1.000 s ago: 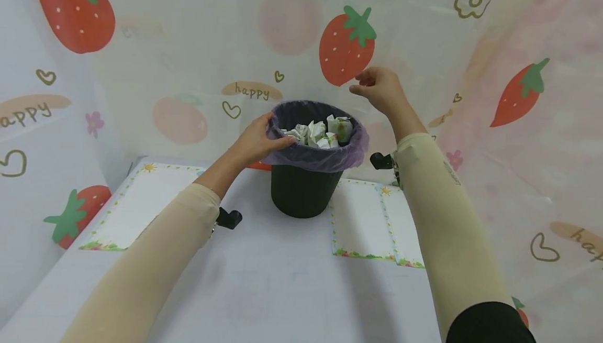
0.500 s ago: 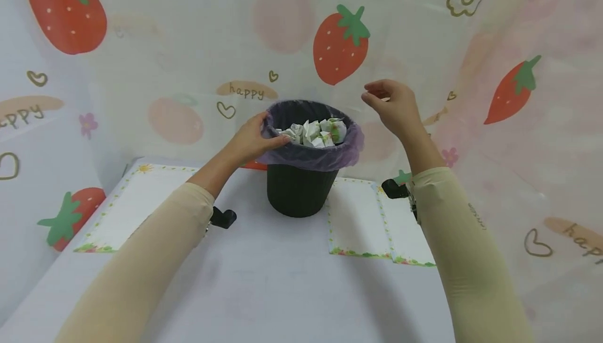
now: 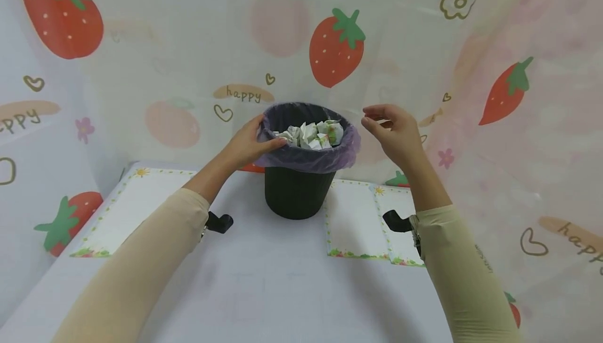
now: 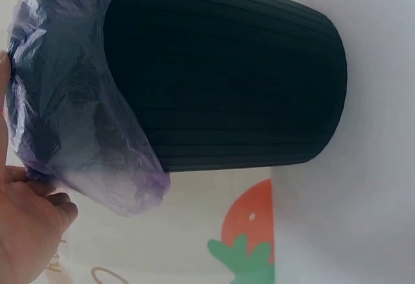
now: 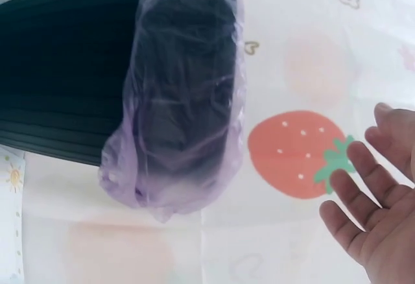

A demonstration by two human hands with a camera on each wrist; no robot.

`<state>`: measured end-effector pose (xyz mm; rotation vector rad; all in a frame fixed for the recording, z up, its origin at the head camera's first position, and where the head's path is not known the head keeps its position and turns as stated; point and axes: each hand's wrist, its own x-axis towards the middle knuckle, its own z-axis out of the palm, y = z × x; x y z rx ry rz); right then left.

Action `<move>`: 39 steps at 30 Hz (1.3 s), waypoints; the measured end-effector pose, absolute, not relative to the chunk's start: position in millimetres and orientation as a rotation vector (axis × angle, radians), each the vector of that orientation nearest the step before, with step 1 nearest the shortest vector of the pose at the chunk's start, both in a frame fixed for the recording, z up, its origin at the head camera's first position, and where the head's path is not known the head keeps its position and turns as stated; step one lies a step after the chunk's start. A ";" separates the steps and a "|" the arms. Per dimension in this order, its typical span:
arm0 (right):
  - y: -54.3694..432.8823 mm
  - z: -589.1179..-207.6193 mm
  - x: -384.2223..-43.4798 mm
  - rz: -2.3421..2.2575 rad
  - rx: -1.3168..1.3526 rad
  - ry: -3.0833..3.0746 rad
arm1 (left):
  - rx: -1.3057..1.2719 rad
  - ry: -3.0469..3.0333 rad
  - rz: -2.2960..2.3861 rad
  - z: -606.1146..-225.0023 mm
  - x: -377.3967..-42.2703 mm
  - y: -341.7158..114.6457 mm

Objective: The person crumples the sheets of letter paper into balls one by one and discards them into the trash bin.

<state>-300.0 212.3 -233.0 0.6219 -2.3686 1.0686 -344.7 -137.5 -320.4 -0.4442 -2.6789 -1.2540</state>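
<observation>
A dark ribbed trash can [image 3: 299,196] stands on the white table in the head view, lined with a purple plastic bag [image 3: 325,161] folded over its rim. Several crumpled paper balls [image 3: 309,134] fill its upper part. My left hand [image 3: 248,143] grips the left side of the rim through the bag, thumb over the near edge; the left wrist view shows only part of that hand [image 4: 32,225]. Just right of the rim, my right hand [image 3: 394,132] hovers without touching it. Its fingers are loosely bent with nothing between them, as the right wrist view of the hand [image 5: 376,213] also shows.
A white sheet with a printed border [image 3: 146,201] lies left of the can, partly behind the left forearm. Two similar sheets [image 3: 354,222] lie at the right. A strawberry-print curtain [image 3: 198,34] hangs around the table [image 3: 282,290].
My right hand has lowered from above and behind the can's right rim to beside it, shifting slightly right. The left hand keeps its grip on the rim. The view has shifted slightly.
</observation>
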 end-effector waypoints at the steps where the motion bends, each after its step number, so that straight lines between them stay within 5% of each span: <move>1: 212.3 -235.8 -297.9 1.067 0.625 -2.363 | -0.441 -2.669 -1.251 -320.9 -344.2 -137.7; 23: 214.3 -297.7 -254.2 1.149 0.670 -2.299 | -0.402 -2.411 -1.423 -342.0 -317.5 -144.5; 39: 224.8 -319.1 -227.1 1.169 0.637 -2.363 | -0.544 -2.195 -1.504 -374.9 -245.7 -120.8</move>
